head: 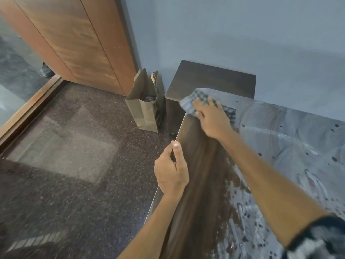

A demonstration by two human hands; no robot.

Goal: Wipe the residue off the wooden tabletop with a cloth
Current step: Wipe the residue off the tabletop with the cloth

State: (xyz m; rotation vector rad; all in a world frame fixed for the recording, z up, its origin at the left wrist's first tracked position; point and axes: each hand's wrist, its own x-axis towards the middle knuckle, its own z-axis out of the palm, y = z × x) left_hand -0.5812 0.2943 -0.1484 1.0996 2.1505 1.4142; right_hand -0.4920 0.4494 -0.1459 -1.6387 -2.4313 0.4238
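Observation:
A dark wooden tabletop (201,165) runs from the lower middle toward the wall. Its left strip shows bare dark wood, while whitish powdery residue (291,146) with dark spots covers the right part. A grey checked cloth (197,99) lies at the table's far left corner. My right hand (212,118) presses flat on the cloth with fingers spread. My left hand (172,169) grips the table's left edge, thumb on top and fingers curled under.
A lower dark cabinet (211,79) stands beyond the table against the blue wall. A brown paper bag (143,109) sits on the speckled floor beside it. Wooden panels (78,40) line the far left, with a wooden threshold below.

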